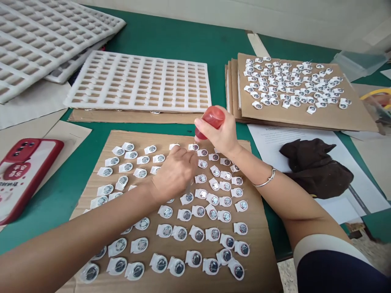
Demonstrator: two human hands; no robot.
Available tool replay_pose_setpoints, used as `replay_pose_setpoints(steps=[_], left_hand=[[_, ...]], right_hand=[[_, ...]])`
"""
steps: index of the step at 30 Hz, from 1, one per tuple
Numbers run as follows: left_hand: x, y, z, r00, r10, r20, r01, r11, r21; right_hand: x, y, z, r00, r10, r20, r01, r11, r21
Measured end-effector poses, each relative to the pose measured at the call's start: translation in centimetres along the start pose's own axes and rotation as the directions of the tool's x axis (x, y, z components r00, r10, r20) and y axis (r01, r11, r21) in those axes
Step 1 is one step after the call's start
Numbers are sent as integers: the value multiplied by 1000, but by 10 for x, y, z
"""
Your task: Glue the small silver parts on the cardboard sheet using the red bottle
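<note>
My right hand (222, 132) is wrapped round a red translucent bottle (214, 118), tilted with its lower end down over a small white piece with a round metal disc (194, 147) near the board's far edge. My left hand (177, 173) is closed above the middle of the cardboard sheet (259, 244). Something thin and pale shows beneath its fingers, over another white disc piece (187, 198); I cannot make out what it is. Several rows of these white pieces with shiny discs cover the cardboard, some hidden by my left forearm.
Behind lies a white foam grid tray (137, 81) on cardboard, with more grid trays (58, 36) at far left. Stacked cardboard (275, 114) bearing similar pieces stands back right. A red-cased phone (24, 179) lies left; dark cloth (320, 171) rests on paper at right.
</note>
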State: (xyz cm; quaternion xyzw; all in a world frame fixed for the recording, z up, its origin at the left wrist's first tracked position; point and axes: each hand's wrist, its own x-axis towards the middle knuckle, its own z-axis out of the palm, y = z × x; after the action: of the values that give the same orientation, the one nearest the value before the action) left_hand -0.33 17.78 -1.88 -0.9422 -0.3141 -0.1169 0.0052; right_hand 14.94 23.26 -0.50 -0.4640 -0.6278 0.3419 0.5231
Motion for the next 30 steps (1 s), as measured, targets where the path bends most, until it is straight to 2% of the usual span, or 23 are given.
replay_pose_setpoints(steps=[3, 7, 14, 21, 30], left_hand=[[-1, 5, 3, 999, 43, 24, -46, 985, 163], [-2, 8, 6, 997, 63, 37, -71, 965, 253], [-4, 7, 10, 998, 70, -12, -64, 966, 252], [-4, 8, 10, 997, 72, -6, -68, 964, 257], [-4, 8, 10, 997, 79, -11, -74, 965, 251]], right_hand=[[-1, 5, 1, 994, -109, -8, 106, 981, -161], [-1, 9, 1, 990, -140, 31, 143, 964, -223], [-3, 13, 3, 987, -155, 32, 159, 956, -245], [-3, 14, 4, 985, -164, 55, 173, 951, -258], [-2, 17, 4, 969, -242, 40, 243, 921, -306]])
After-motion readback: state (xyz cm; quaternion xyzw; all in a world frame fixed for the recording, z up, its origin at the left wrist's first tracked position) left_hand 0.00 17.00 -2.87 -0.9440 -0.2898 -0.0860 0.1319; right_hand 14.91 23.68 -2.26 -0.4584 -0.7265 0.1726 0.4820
